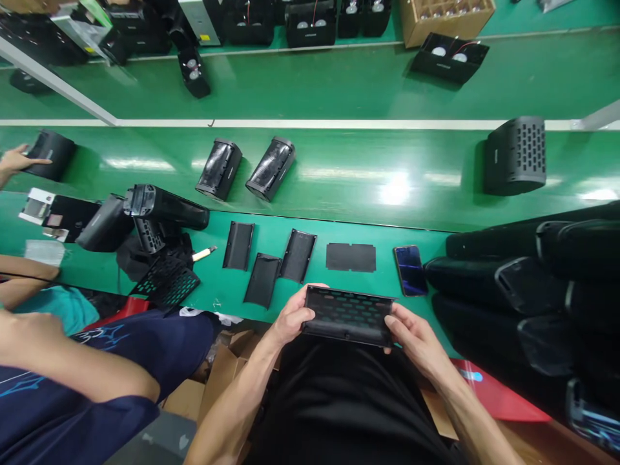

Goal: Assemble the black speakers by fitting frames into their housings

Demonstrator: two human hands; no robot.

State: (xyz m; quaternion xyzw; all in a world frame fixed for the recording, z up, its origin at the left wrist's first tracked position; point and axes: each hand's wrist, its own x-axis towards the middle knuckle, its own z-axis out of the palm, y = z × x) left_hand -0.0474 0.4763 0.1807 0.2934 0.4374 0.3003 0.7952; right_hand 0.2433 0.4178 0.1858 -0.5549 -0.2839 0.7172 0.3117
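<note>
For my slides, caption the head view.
Left hand and right hand hold a perforated black panel at a green bench.

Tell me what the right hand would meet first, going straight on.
Beyond the perforated black panel it holds, the right hand would probably meet the flat black sheet; depth is unclear, so it might pass above.

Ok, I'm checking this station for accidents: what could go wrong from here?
The slotted panel, held at its ends by the left hand and right hand near the edge of the bench, could drop if a grip slips. The phone lies close beside the black pile, so a shifting piece might knock it.
</note>
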